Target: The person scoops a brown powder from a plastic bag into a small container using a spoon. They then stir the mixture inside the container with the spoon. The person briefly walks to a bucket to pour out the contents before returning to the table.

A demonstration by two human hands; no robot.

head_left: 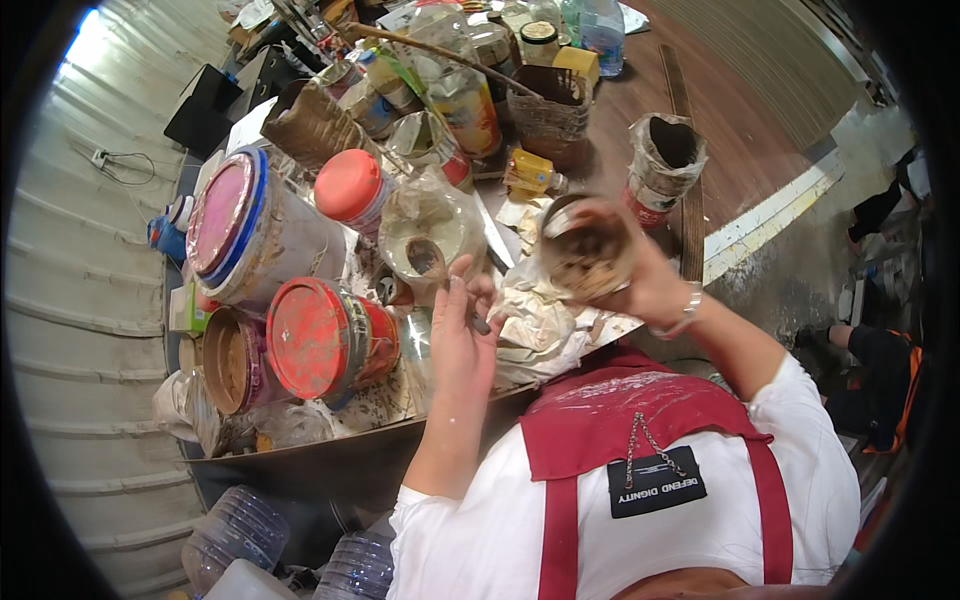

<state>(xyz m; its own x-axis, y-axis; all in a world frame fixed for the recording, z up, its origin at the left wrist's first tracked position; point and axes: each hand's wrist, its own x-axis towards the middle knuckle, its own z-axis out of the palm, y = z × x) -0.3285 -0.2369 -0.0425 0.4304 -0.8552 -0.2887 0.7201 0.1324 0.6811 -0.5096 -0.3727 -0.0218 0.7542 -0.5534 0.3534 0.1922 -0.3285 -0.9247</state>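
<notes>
My left hand (462, 315) is closed on a spoon (425, 258) with a wide, round bowl, its dark handle end poking out by the palm. The spoon's bowl is over the rim of a cloudy plastic-lined tub (440, 205) with pale greenish contents. In my right hand (652, 278) is a round container (546, 243), tilted so its open mouth shows lumpy brown matter inside. The right fingers are blurred and partly behind the container. Crumpled, stained white cloth (545, 335) lies below and between the hands.
Red-lidded buckets (305, 340), a large pink-and-blue-lidded bucket (225, 215) and a smaller red-lidded tub (348, 185) crowd the left. Behind stand a bottle of yellow liquid (528, 172), a brown plastic-wrapped pot (550, 125) and a long stick (440, 50). A wrapped can (665, 165) stands right.
</notes>
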